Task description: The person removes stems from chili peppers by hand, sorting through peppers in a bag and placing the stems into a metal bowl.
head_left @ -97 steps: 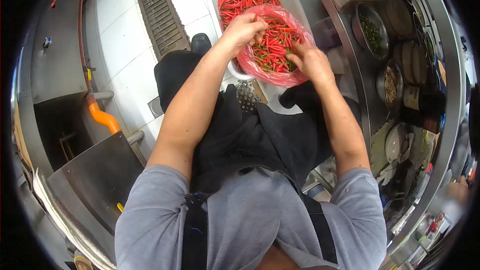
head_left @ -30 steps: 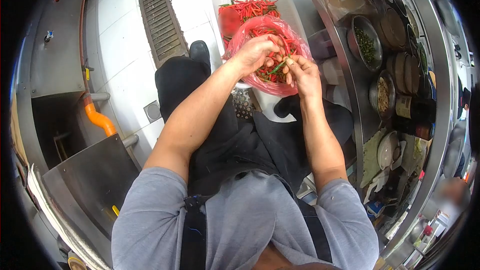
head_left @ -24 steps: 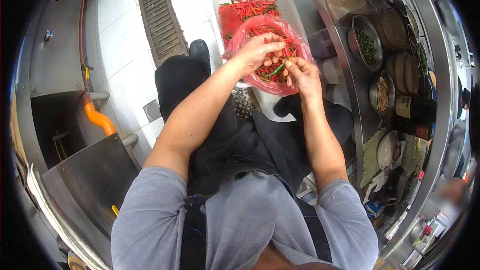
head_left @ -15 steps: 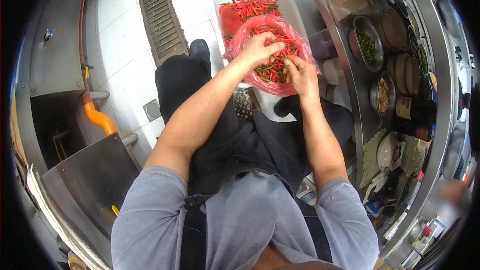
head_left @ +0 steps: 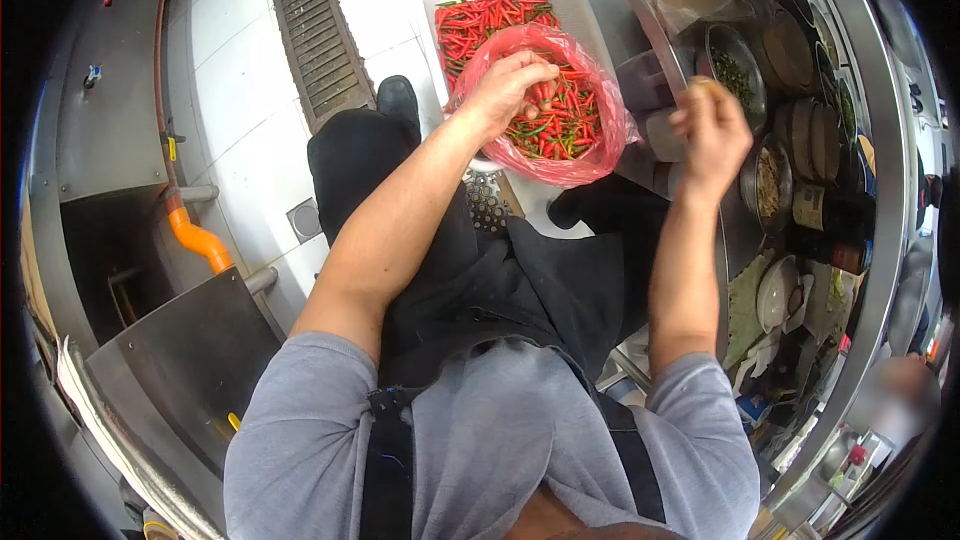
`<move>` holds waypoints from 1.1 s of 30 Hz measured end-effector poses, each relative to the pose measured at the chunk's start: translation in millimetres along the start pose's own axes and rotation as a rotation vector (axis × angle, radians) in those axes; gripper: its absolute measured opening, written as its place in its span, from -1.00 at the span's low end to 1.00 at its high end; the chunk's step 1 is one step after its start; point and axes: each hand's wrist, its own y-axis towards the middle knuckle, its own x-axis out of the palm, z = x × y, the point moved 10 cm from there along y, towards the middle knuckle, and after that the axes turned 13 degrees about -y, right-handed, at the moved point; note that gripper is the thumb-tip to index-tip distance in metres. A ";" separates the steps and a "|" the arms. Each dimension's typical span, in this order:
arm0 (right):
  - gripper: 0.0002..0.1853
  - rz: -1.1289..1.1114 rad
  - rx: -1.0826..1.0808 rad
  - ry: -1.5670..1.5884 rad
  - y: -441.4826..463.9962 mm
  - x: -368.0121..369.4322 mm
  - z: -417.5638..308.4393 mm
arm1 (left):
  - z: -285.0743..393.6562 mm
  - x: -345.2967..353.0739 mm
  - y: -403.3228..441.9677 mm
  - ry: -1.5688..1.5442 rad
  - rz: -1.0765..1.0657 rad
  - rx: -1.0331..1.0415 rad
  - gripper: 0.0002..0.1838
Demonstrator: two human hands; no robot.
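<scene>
Chillies [head_left: 575, 125], mostly red with some green among them, fill the open pink plastic bag [head_left: 606, 145], which sits at the near end of a white basket [head_left: 583, 10]. More red chillies lie loose in the basket beyond the bag. My left hand [head_left: 513, 92] is inside the bag's mouth, over the chillies, fingers curled and thumb close to them; red shows beneath the fingers, but I cannot tell whether I grip any. My right hand [head_left: 714, 135] is up, well apart from the bag, by the edge of the metal counter [head_left: 738, 235]. Its fingers are bent in toward the thumb, blurred, so I cannot tell what they hold. Near it stands a bowl of chopped greens [head_left: 733, 78].
</scene>
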 end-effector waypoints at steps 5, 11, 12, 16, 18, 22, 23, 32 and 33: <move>-0.74 0.180 -0.370 -0.974 67.7 -55.5 -16.7 | -8.3 -23.5 3.7 0.301 0.163 -0.066 -0.86; -0.80 -0.028 -0.468 -0.642 3.6 11.0 -53.3 | -3.9 -30.2 0.5 0.407 0.203 -0.065 -0.85; -0.75 -0.231 -0.564 -0.691 -17.3 48.9 -49.6 | -2.4 -30.0 3.7 0.417 0.195 -0.052 -0.85; -0.62 -0.629 -0.764 -0.843 -83.8 139.0 0.3 | -1.0 -30.5 1.4 0.448 0.196 -0.021 -0.84; -0.73 -0.792 -0.621 -1.065 -79.7 150.6 29.4 | 1.0 -32.6 -1.1 0.457 0.201 -0.005 -0.85; -0.84 -0.876 -0.573 -0.975 -80.3 146.5 51.9 | 8.7 -35.0 -0.3 0.487 0.220 0.013 -0.87; -0.85 -0.815 -0.520 -0.865 -76.9 139.6 50.7 | 9.5 -33.2 1.1 0.484 0.217 0.016 -0.87; -0.84 -0.652 0.129 -0.415 -23.8 77.9 86.6 | 8.5 -24.2 -1.3 0.546 0.181 0.017 -0.88; -0.84 -0.646 0.153 -0.286 -23.5 76.5 85.4 | 6.0 -23.3 -0.4 0.551 0.161 0.010 -0.89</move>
